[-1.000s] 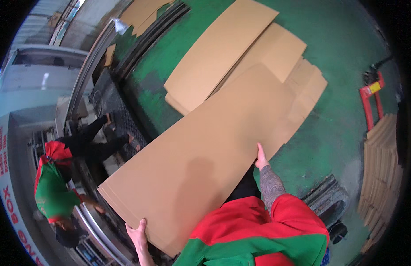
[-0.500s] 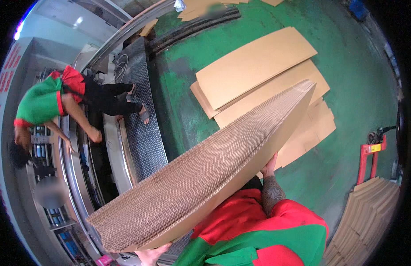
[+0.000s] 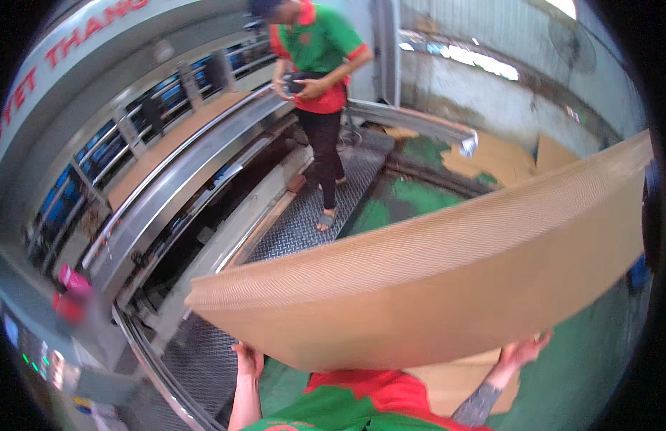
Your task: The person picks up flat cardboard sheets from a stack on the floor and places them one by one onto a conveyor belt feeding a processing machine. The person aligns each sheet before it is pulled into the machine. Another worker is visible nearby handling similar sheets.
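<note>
Head view: so the wearer has both hands on a thick cardboard stack (image 3: 426, 309), and it's up in front of the red and green shirt (image 3: 369, 395), stretching from left of the middle right out to the right rim. It's tipped so one broad flat face looks toward the wearer, with the wavy cut edges running along the far upper side. Right end sits higher in the frame than the left, and the whole thing looks bowed, though the lens bends stuff too. Left hand (image 3: 249, 359) is gripping the lower edge near the left end, some fingers hidden by the board. Right hand (image 3: 525, 352) has the lower edge too, further along, palm mostly up under it, and I can't tell exactly how the fingers wrap. Below the stack there's more flat cardboard (image 3: 451, 381) on the green floor (image 3: 584, 366). Past it, a bumpy metal walkway (image 3: 297, 233) runs next to a long machine (image 3: 196, 176) with shiny rails. A co-worker (image 3: 322, 47) in the same colours stands on that walkway, both hands around a small dark object (image 3: 295, 80). Loose cardboard scraps (image 3: 494, 161) lie on the floor by the back wall (image 3: 455, 82)
</note>
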The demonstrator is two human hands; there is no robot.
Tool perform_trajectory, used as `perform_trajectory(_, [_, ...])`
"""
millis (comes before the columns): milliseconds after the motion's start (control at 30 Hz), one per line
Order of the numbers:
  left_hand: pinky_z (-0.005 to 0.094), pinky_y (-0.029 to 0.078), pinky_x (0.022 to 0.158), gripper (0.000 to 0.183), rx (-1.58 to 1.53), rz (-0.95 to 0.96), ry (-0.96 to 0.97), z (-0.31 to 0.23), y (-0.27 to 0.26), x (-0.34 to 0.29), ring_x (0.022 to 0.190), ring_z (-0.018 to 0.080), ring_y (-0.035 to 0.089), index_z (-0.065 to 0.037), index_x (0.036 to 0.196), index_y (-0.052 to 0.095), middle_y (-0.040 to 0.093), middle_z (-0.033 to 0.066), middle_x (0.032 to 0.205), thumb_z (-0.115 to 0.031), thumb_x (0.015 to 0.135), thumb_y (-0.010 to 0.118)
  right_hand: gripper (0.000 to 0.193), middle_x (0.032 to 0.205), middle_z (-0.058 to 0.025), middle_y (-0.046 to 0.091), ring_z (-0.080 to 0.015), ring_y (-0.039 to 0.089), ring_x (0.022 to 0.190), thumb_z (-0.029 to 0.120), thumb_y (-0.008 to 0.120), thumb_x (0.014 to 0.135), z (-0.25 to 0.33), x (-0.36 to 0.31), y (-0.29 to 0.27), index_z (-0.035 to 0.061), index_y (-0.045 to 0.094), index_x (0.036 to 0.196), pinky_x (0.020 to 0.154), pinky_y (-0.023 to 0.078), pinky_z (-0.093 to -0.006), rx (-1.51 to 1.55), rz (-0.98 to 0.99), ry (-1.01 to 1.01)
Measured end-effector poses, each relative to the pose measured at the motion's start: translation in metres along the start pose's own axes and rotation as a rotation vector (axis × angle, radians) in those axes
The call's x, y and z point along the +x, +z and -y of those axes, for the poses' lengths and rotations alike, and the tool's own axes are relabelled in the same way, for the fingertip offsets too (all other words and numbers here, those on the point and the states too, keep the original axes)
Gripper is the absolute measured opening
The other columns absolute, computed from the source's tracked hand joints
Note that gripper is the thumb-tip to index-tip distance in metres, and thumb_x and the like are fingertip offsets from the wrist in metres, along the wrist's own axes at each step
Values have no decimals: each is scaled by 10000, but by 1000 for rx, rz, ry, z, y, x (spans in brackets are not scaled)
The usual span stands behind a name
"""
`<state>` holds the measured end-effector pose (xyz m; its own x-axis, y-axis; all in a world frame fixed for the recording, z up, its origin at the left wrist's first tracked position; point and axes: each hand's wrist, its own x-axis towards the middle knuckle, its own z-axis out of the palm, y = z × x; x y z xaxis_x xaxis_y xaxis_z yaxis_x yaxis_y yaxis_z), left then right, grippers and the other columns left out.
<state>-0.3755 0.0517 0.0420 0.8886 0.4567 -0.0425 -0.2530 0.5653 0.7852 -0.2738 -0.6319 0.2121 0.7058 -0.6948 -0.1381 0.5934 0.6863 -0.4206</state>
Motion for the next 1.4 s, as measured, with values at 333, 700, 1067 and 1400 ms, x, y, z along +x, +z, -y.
perform_trajectory(333, [609,331,1292,1256,-353,57,-304,95,26,39,1596,358,381,-161,1718,358,404,104,1751,-974,788,584,800,1711,-148,460,-331,472,1529,509,661,1067,46,-6,135,55,408,1675,1265,385,-562,-194,1153,142])
perform_trajectory(700, [592,337,1289,1132,-541,-125,-86,79,-44,40,1579,353,411,-172,1726,347,413,69,1751,-963,919,414,720,1726,-129,434,-326,455,1540,524,522,1140,-97,-93,251,78,383,1688,1283,363,-555,-251,441,-220])
perform_trajectory(1067, [564,364,1270,957,-714,-337,473,-29,-131,77,1554,319,427,-210,1712,379,429,41,1737,-855,1009,463,643,1704,-93,483,-307,492,1523,471,456,1181,-335,-212,388,93,400,1698,1287,369,-522,-67,671,203])
perform_trajectory(1400, [621,319,1286,985,-786,-766,1051,-106,-130,19,1593,364,369,-196,1725,349,385,102,1760,-828,989,522,596,1611,-110,583,-300,580,1454,456,512,1162,-599,-293,518,94,481,1635,1216,467,-507,494,1522,942])
